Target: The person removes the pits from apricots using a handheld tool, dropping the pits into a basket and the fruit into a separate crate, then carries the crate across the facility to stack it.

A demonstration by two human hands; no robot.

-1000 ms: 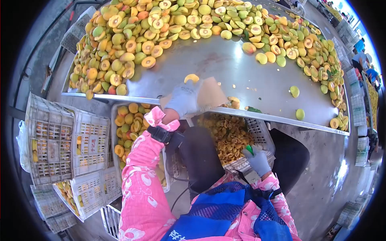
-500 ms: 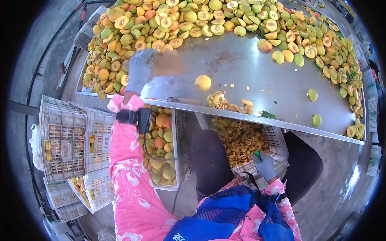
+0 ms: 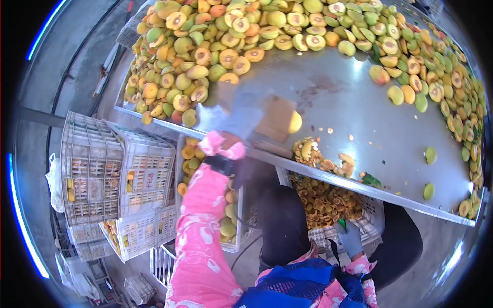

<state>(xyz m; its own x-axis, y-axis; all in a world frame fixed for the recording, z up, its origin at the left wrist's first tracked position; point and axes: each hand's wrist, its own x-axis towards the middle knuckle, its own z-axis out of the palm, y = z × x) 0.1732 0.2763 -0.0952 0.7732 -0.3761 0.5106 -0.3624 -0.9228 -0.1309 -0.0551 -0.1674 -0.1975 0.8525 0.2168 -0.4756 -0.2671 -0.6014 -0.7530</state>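
Observation:
My left hand (image 3: 239,115), in a grey glove and smeared by motion, is over the metal table (image 3: 334,97) near its front edge. It holds a brown flat piece (image 3: 276,118), whose right edge partly covers a whole yellow fruit (image 3: 295,122). My right hand (image 3: 351,239), also gloved, is low beside the crate of cut fruit pieces (image 3: 328,203). Its fingers are closed on a green-handled tool (image 3: 342,224); the rest of that tool cannot be made out.
Halved fruit (image 3: 277,19) lies heaped along the table's back and sides. Scraps (image 3: 308,151) lie by its front edge (image 3: 370,192). Below stands a crate of whole fruit (image 3: 233,245); stacked crates (image 3: 92,169) are at the left. My knees flank the scrap crate.
The head view has shifted, so the scene sits further right and lower. My left hand has moved right, away from the fruit heap, bringing the brown piece to the whole yellow fruit.

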